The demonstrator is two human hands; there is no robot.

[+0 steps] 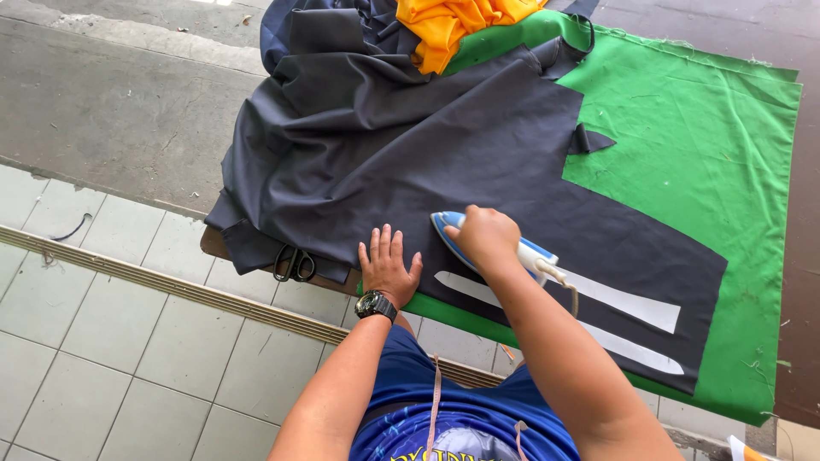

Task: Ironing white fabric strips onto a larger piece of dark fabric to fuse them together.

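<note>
A large piece of dark navy fabric (444, 145) lies spread over a green cloth (709, 145) that covers the table. My right hand (484, 236) grips the handle of a blue and white iron (448, 229) resting on the dark fabric. My left hand (387, 267) lies flat, fingers spread, pressing the fabric just left of the iron; a black watch sits on that wrist. Two white strips (632, 307) lie on the dark fabric to the right of the iron, partly behind my right forearm.
Black-handled scissors (295, 263) lie at the table's near left edge, half under the dark fabric. An orange cloth (453, 24) is bunched at the far end. Grey tiled floor and a concrete strip lie to the left. The iron's cord (565, 288) hangs near my forearm.
</note>
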